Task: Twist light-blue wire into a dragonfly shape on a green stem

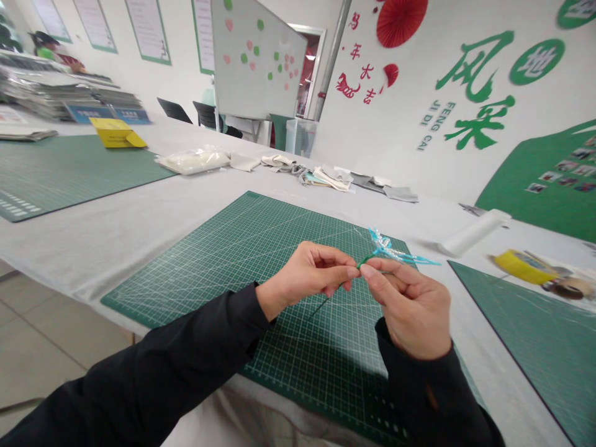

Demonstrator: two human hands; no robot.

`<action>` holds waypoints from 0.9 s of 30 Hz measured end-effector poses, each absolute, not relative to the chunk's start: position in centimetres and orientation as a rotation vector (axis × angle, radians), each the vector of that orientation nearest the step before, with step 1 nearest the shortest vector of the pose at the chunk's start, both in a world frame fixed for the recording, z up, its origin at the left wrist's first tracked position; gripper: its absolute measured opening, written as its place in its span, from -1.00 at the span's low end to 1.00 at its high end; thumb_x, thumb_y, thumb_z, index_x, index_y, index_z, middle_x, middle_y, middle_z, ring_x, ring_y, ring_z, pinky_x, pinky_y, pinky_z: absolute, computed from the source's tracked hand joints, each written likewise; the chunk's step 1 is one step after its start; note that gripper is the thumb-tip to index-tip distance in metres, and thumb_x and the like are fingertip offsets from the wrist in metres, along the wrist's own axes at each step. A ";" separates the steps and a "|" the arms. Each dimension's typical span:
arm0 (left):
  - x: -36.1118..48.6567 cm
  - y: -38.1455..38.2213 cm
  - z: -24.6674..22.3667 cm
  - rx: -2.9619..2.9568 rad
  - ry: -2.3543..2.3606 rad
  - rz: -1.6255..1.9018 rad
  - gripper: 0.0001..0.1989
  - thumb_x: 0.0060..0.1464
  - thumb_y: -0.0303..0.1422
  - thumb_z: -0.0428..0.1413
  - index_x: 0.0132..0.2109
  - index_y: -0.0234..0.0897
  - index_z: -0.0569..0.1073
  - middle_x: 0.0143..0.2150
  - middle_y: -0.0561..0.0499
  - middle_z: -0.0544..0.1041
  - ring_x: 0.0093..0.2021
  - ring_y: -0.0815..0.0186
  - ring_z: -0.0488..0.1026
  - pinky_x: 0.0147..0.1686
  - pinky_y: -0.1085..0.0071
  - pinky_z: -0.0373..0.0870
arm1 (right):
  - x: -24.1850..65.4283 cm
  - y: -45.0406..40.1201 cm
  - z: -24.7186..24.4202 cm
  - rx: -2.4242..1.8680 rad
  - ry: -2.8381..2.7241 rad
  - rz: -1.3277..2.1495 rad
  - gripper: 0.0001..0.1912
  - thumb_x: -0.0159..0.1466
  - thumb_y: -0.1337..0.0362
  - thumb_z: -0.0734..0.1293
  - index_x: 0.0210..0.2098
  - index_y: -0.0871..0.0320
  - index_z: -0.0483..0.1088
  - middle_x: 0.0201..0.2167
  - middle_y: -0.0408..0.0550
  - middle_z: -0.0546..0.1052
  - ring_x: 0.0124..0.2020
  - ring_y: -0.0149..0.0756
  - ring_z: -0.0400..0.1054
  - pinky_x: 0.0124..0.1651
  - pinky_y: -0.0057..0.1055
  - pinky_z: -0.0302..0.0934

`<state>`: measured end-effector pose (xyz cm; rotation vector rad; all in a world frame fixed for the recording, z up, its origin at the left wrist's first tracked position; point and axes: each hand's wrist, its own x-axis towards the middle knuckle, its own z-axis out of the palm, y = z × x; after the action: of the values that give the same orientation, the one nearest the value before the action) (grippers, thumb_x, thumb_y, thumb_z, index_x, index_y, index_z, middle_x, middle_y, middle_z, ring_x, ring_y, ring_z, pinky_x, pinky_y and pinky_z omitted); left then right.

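A blue beaded ornament (387,247) with white beads sits at the upper end of a thin green stem (321,306). My left hand (313,273) pinches the stem just below the ornament, and the stem's lower end slants down to the left. Close against it, my right hand (410,304) also pinches the stem, thumb and forefinger at the green part. The fingertips of both hands nearly meet and hide part of the stem. Both hands are above a green cutting mat (223,261) with a white grid.
A second mat (549,347) and a yellow tape roll (526,267) lie to the right, near a white roll (475,233). Fabric pieces (330,177) and a plastic bag (193,160) lie behind. At the left are another mat (84,167) and a yellow box (117,133). A person (46,49) sits far left.
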<state>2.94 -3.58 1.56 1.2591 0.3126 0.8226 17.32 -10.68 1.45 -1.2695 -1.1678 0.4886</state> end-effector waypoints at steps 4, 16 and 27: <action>2.4 -3.0 1.2 1.113 0.180 0.567 -0.79 -0.06 -0.31 0.23 -0.36 -0.41 0.49 -0.55 0.05 0.47 -0.74 0.60 0.17 -0.79 0.60 -0.09 | 17.2 -10.9 1.8 -1.166 -1.185 0.610 -0.88 0.07 0.28 0.44 -0.38 0.18 0.50 -0.79 -0.36 0.07 -0.72 -0.56 -0.05 -0.60 -0.48 -0.04; 1.7 -2.9 1.3 1.022 0.038 0.369 -0.86 0.03 -0.38 0.17 -0.31 -0.42 0.52 -0.52 0.03 0.49 -0.73 0.61 0.23 -0.79 0.64 -0.05 | 17.2 -10.9 2.3 -1.039 -1.249 0.728 -0.88 0.08 0.24 0.44 -0.41 0.16 0.51 -0.81 -0.29 0.24 -0.72 -0.53 0.04 -0.61 -0.47 0.04; 1.9 -3.0 1.4 1.036 0.095 0.438 -0.83 -0.03 -0.34 0.21 -0.35 -0.41 0.52 -0.54 0.05 0.49 -0.73 0.62 0.22 -0.78 0.65 -0.03 | 16.6 -11.0 2.8 -0.994 -1.252 0.683 -0.92 0.11 0.27 0.42 -0.40 0.14 0.51 -0.74 -0.23 0.37 -0.72 -0.51 0.12 -0.61 -0.47 0.08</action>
<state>1.88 -2.97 1.43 1.0357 0.0950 0.4384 16.63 -10.99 2.78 -0.9938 -1.2524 0.6832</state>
